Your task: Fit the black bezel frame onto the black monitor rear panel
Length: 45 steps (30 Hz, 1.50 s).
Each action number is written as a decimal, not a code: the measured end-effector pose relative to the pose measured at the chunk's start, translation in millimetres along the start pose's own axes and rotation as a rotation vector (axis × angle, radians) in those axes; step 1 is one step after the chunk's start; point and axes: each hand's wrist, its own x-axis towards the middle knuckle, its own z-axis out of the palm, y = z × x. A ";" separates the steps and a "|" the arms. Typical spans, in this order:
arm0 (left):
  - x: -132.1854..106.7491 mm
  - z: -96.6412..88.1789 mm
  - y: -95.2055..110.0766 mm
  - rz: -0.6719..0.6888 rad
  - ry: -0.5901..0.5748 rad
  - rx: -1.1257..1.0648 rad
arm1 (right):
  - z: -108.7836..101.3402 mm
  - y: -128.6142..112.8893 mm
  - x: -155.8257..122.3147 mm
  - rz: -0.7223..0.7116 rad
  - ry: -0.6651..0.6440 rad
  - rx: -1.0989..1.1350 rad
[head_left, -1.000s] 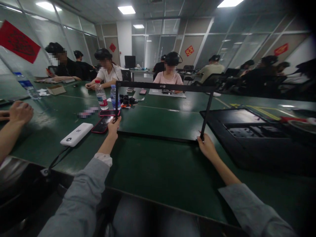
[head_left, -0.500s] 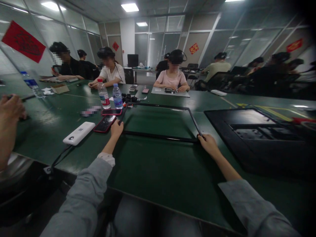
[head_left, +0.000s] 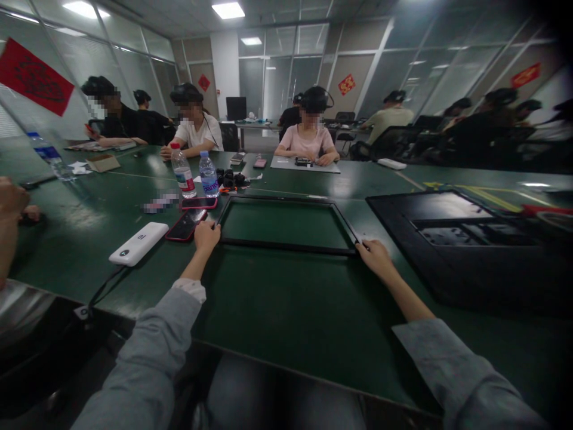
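Observation:
A thin black rectangular frame, which looks like a screen bezel, is held between my two hands over the green table. My left hand is closed round its left side near the front corner. Its right side is gripped by my right hand, fingers wrapped at the front right corner. Through the opening of the frame the table top shows. Just beyond my left hand lies a dark phone with a red edge. To the right of my right hand rests a large black panel with a recessed section.
A white power bank with a cable lies left of my left arm. Two water bottles stand beyond the phones, beside small black objects. Across the table a person in pink works on a board. Another person's hand is at the far left.
The far side of the frame has come down and its tilt has flattened toward the table. Both my hands keep their grip. The view has shifted slightly.

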 end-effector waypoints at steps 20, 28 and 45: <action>2.7 5.6 -3.4 0.038 -0.008 0.015 | 9.1 10.6 0.2 -0.071 0.035 -0.099; -0.5 0.9 1.1 0.037 -0.015 0.027 | 5.6 5.8 -1.3 -0.071 0.020 -0.110; -3.8 -2.9 4.5 0.067 -0.045 0.071 | 2.6 0.5 -2.7 -0.022 -0.010 -0.114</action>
